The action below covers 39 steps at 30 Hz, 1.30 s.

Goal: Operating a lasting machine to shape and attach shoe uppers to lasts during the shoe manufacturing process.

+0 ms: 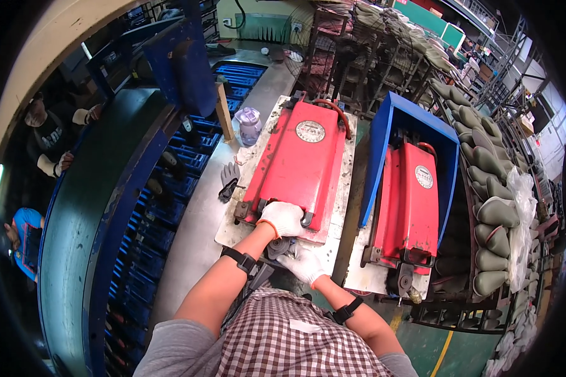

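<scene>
My left hand point(282, 218), in a white knit glove with an orange cuff, is closed over the black front handle point(306, 219) of a red-covered machine point(300, 157). Its fingertips are partly hidden. Just below, my right hand point(302, 264), also gloved in white, is at the machine's front beside a grey rounded part point(277, 247). The fingers of that hand are bent toward this part; whether they grip anything is too small to make out. The machine stands on a stained white board point(334, 210).
Right of it, a second red machine point(415, 195) sits under a blue hood point(415, 116). A grey glove point(230, 174) and a lilac cup point(249, 125) lie left, before a green conveyor belt point(100, 188). Racks of grey-green shoe-shaped pieces point(493, 213) line the right. Two people are at far left.
</scene>
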{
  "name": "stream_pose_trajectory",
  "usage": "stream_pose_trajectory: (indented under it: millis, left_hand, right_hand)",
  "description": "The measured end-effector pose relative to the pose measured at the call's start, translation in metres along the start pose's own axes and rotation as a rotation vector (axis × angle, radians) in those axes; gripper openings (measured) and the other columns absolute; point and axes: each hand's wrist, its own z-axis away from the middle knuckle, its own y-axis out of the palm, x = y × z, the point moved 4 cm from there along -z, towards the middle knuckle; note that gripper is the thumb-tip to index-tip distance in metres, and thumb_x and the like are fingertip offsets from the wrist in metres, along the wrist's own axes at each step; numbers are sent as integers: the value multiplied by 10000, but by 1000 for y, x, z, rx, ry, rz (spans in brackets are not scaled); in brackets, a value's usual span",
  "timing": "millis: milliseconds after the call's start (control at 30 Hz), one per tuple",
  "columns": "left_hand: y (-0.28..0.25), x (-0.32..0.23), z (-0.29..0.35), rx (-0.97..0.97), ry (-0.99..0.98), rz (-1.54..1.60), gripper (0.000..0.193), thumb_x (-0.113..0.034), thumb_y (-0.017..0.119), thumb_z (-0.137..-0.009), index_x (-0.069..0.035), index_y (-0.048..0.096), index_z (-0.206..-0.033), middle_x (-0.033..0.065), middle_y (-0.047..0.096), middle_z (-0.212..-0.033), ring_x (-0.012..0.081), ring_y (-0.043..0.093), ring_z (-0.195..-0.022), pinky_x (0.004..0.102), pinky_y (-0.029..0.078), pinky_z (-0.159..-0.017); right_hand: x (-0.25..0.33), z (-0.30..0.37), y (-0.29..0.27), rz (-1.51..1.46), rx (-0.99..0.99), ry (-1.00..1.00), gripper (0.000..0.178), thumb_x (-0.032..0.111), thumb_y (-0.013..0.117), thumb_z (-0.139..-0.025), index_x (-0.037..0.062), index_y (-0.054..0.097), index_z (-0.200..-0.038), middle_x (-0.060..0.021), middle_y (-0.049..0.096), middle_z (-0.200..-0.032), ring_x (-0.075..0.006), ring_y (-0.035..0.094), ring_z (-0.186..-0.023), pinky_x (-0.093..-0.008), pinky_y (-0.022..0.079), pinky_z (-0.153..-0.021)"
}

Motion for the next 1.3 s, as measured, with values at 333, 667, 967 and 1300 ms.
stream_pose_trajectory:
  millis: [333, 667, 967, 1300]
  left_hand:
    - [0, -1, 0, -8, 0, 9, 485, -468, 713, -754, -69, 812, -1011, 207, 782, -1010, 361, 772, -967, 468, 601, -879]
    - [2, 0, -2, -6, 3, 1, 487, -470, 719, -750, -70, 813, -1011, 208, 782, -1007, 362, 772, -965, 469, 602, -884]
    - [3, 2, -2, -8, 3, 6, 495, -480, 725, -752, -72, 814, -1018, 214, 780, -1018, 364, 772, -976, 470, 601, -893]
    - [1, 0, -1, -4, 4, 1, 492, -482, 727, -763, -71, 813, -1019, 214, 779, -1023, 363, 771, -978, 469, 601, -893]
  right_hand:
    - [-10, -6, 3, -2, -29, -18, 446, 264, 740, -977, -27, 669, -1307, -113, 768, -1200, -177, 705, -1093, -329, 527, -1011]
    - [1, 0, -3, 115, -74, 1, 467, 371, 748, -950, -3, 715, -1228, -126, 785, -1080, -207, 733, -994, -343, 547, -931]
    - [1, 0, -1, 84, -52, -1, 467, 356, 739, -959, -4, 708, -1255, -142, 780, -1124, -217, 727, -1032, -349, 537, -958]
    - [-8, -5, 1, 94, -50, 8, 466, 333, 747, -957, -13, 698, -1267, -133, 777, -1148, -206, 722, -1044, -339, 534, -964]
